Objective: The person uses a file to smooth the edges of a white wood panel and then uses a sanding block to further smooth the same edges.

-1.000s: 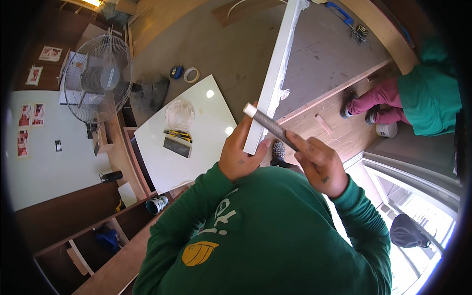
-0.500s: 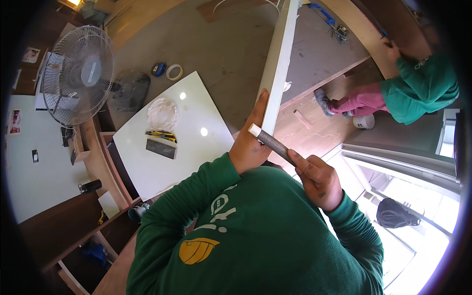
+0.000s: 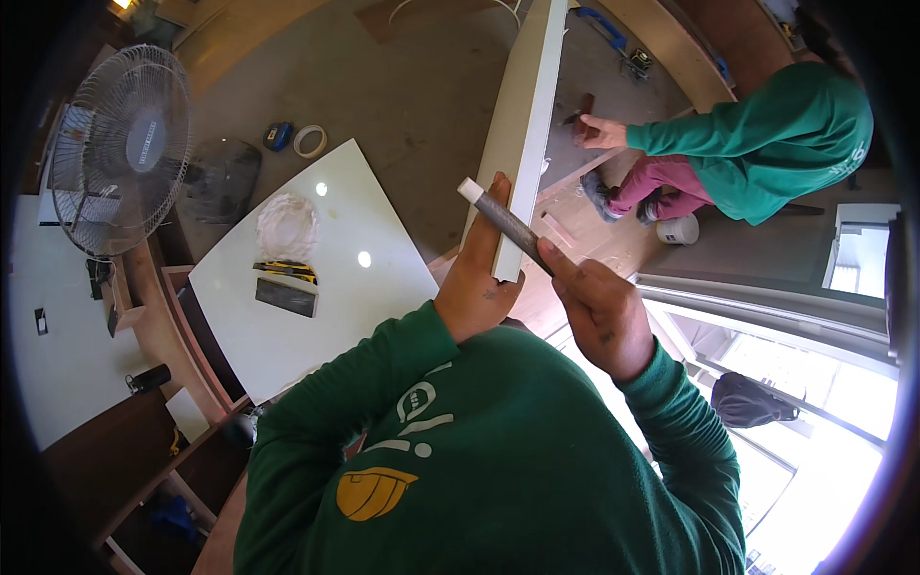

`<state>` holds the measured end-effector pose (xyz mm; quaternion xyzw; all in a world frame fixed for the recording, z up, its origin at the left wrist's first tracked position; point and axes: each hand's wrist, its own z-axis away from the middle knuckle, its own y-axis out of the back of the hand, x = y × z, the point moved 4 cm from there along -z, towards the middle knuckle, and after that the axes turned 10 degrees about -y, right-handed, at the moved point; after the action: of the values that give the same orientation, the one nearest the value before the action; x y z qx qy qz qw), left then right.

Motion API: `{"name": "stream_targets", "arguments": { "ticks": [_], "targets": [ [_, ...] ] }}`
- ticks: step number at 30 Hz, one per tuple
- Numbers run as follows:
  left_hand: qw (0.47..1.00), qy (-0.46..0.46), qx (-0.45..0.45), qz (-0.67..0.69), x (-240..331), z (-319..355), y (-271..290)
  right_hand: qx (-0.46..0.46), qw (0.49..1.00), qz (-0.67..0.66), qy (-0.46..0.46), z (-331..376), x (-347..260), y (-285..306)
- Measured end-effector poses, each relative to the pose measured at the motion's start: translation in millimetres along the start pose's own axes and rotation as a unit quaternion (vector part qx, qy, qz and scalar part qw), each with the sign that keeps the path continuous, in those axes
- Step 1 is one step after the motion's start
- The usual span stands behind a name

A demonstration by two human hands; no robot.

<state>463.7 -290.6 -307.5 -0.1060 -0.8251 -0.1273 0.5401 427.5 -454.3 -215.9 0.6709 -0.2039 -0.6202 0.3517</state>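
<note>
A standing fan (image 3: pixel 123 153) is seen at the far left, and a white panel (image 3: pixel 316 287) lies beside it, with a yellow knife (image 3: pixel 285 271) and a dark block (image 3: pixel 286 297) on it. The left hand (image 3: pixel 479 278) is pressed against a long white board (image 3: pixel 522 125). A grey sanding stick (image 3: pixel 508 225), probably wrapped in abrasive paper, is gripped by the right hand (image 3: pixel 599 311) and laid across the board's edge. At the right, another person's hand (image 3: pixel 602 131) rests on the floor.
</note>
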Motion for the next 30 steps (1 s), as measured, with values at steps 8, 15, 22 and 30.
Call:
{"name": "stream_targets", "arguments": {
  "ticks": [8, 15, 22, 30],
  "targets": [
    [0.998, -0.046, 0.006, -0.030, -3, 0, -6, -0.004, 0.999, 0.048, 0.005, 30, -8, 5],
    [0.995, -0.059, 0.020, -0.077, -2, -1, -6, 0.003, 0.994, 0.109, 0.030, 17, -12, -4],
    [0.997, -0.053, 0.022, -0.056, -4, -1, -8, -0.006, 0.998, 0.056, -0.006, 16, -10, -3],
    [0.993, -0.072, 0.026, -0.086, -2, -2, -8, 0.006, 0.999, 0.050, 0.000, 25, -7, -3]
  ]
}}
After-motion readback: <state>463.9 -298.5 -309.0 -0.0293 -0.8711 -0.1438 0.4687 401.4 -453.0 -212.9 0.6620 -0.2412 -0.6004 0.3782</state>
